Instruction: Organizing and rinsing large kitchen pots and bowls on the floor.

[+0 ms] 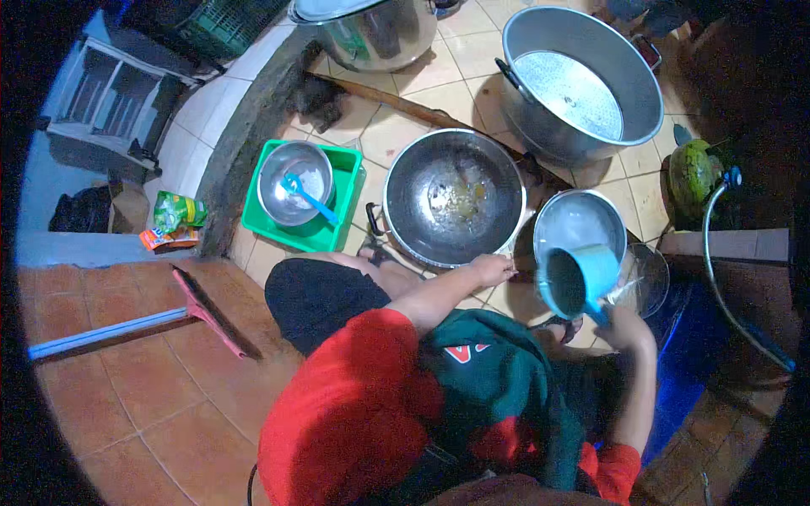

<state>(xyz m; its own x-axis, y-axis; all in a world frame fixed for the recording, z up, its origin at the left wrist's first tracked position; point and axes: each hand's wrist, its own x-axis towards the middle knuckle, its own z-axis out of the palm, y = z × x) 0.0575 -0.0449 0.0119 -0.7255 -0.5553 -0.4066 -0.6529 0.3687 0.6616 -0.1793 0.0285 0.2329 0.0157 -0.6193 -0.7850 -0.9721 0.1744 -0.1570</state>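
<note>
My left hand [495, 270], fingers curled, is at the near right rim of a large wide metal wok [414, 190]. Whether it grips that rim is hidden. Yellowish scraps and liquid lie in the wok's bottom. My right hand [623, 327] is closed around the handle of a light-blue plastic dipper [595, 269]. The dipper is tilted, its dark mouth facing left and toward me, over the near edge of a metal basin [549, 218] of cloudy water. Beside the basin, partly behind the dipper, is a clear round bowl or lid [655, 284].
A green tray [347, 221] bears a metal bowl [269, 190] with a blue brush [316, 205]. Two big pots, one wide [569, 38] and one shiny [380, 38], stand beyond. A watermelon [690, 171], hose [712, 253] and floor squeegee [202, 310] lie around.
</note>
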